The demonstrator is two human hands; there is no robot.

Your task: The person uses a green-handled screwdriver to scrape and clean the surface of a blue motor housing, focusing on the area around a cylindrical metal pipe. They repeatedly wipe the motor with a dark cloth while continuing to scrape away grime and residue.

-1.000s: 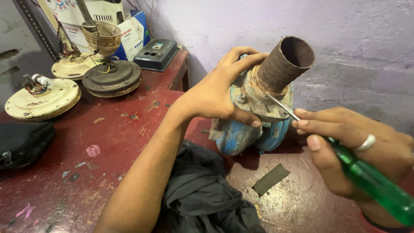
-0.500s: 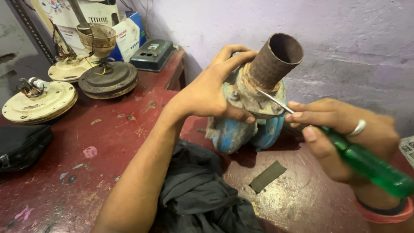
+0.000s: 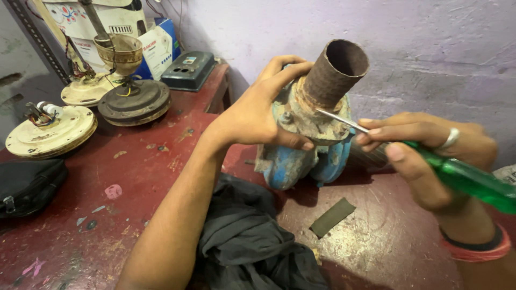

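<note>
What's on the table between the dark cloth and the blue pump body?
Head view: a small flat olive strip lies on the red table between the dark cloth and the blue pump body; otherwise bare.

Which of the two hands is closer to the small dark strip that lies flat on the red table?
The right. The right hand, holding the green screwdriver, is just above and to the right of the strip. The left hand grips the blue pump, higher and farther away.
</note>
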